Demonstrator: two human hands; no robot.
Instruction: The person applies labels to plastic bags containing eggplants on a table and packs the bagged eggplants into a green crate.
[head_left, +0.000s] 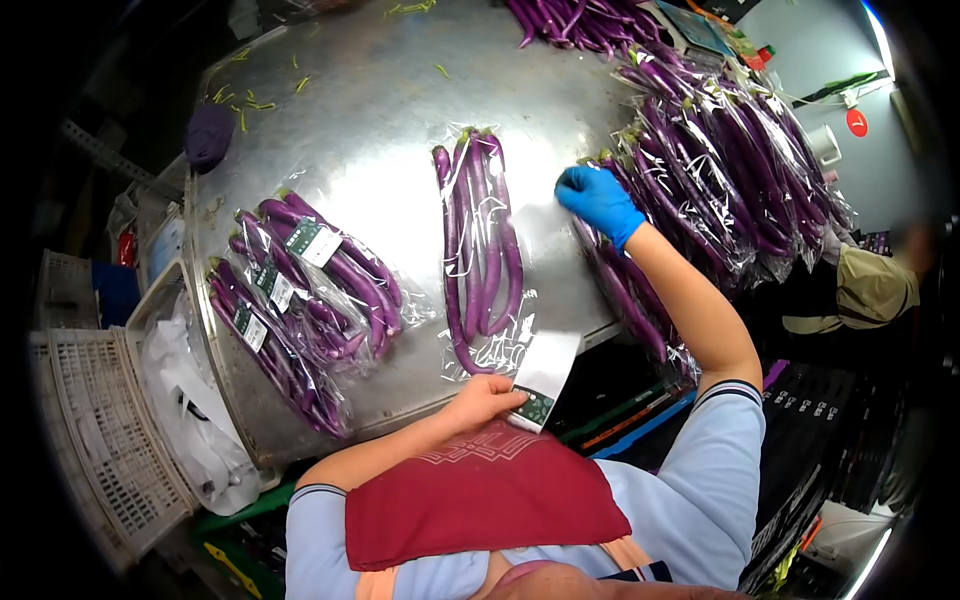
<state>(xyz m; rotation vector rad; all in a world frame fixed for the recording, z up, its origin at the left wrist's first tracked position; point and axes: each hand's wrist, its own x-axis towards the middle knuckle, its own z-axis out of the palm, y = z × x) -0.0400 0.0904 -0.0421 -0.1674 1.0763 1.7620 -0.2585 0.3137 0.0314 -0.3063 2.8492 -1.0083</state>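
Note:
My left hand [484, 402], bare, pinches a sheet of labels [548, 372], white with a dark green printed label at its lower end. Just beyond it a clear bag of long purple eggplants [482, 230] lies lengthwise on the metal table. My right hand [600, 203], in a blue glove, is closed at the near side of the bagged eggplant pile [700, 160], above a bag of eggplants [628, 290] at the table's right edge. What its fingertips pinch, if anything, is hidden.
Several bagged eggplants with labels [320, 243] lie on the left of the metal table [390, 110]. Loose eggplants [575, 22] are heaped at the far edge. A dark purple object [208, 136] sits at the left corner. White plastic crates [118, 440] stand at left.

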